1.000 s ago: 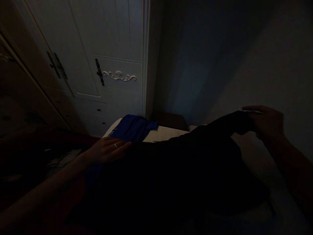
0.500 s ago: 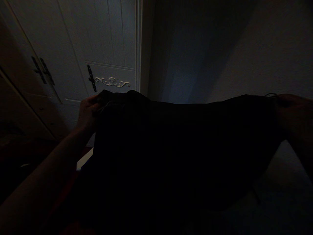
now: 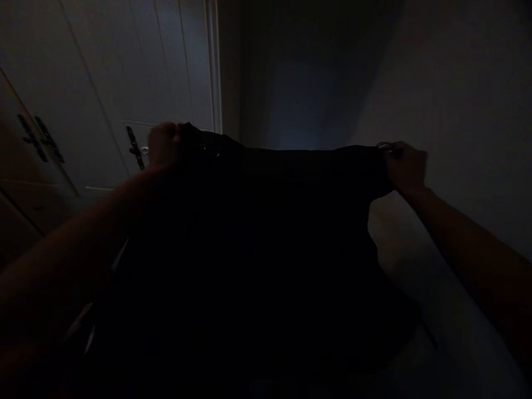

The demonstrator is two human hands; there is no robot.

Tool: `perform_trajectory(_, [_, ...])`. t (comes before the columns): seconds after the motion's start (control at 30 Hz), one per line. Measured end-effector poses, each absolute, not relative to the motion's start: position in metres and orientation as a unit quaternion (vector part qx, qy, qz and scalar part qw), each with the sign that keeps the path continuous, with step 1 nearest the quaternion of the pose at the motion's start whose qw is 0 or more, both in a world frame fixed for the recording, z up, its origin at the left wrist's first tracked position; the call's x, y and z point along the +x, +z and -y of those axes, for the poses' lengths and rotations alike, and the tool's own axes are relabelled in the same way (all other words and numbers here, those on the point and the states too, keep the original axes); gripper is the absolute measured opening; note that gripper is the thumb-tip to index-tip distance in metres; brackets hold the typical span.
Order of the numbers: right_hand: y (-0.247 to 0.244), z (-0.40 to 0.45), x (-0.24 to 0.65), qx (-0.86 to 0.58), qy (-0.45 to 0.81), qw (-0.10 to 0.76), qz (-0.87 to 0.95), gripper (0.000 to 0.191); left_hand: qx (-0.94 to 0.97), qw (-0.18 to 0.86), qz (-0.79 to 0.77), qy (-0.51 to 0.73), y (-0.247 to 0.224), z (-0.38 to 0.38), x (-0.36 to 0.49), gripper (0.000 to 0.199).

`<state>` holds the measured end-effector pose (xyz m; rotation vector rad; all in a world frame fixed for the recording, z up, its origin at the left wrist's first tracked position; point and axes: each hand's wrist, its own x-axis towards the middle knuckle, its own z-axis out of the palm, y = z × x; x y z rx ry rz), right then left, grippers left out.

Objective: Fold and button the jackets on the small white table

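Observation:
A large piece of black cloth [image 3: 266, 238], perhaps a garment, hangs spread between my two hands; in the dark its kind does not show. Around its upper left corner my left hand [image 3: 164, 145] is closed, with the fingers gripping the edge. My right hand [image 3: 409, 166] pinches the upper right corner, where a thin dark loop [image 3: 386, 146] stands up beside the fingers. The top edge runs nearly straight from hand to hand. Most of the cloth's surface and folds are lost in shadow. A thin strap or cord [image 3: 429, 334] dangles at its lower right.
Behind on the left stands a pale wardrobe [image 3: 112, 72] with panelled doors and dark metal handles [image 3: 135, 147]. A plain wall [image 3: 457, 83] rises on the right, partly in shadow. The room is very dim.
My right hand has come inward to the left and slightly up, with its corner of the cloth. My left hand is higher. The view has shifted, and the wardrobe sits further left.

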<state>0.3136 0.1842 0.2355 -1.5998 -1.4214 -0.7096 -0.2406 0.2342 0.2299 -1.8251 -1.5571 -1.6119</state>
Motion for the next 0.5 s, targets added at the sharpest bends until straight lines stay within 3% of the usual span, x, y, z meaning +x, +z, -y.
perform_trajectory(0.1, [0.186, -0.218, 0.302, -0.667, -0.265, 0.325, 0.616, 0.029, -0.577, 0.061, 0.662, -0.474, 0.191, -0.254, -0.223, 0.041])
perform_trajectory(0.27, [0.103, -0.255, 0.274, -0.655, -0.128, 0.123, 0.735, 0.036, -0.581, -0.020, 0.718, -0.384, 0.091, -0.274, -0.203, 0.029])
perform_trajectory(0.37, [0.070, -0.266, 0.260, -0.599, -0.026, 0.017, 0.800, 0.031, -0.583, -0.060, 0.736, -0.339, 0.041, -0.281, -0.206, 0.031])
perform_trajectory(0.5, [0.051, -0.260, 0.257, -0.576, 0.042, -0.062, 0.814, 0.019, -0.574, -0.083, 0.757, -0.302, 0.012, -0.285, -0.226, 0.040])
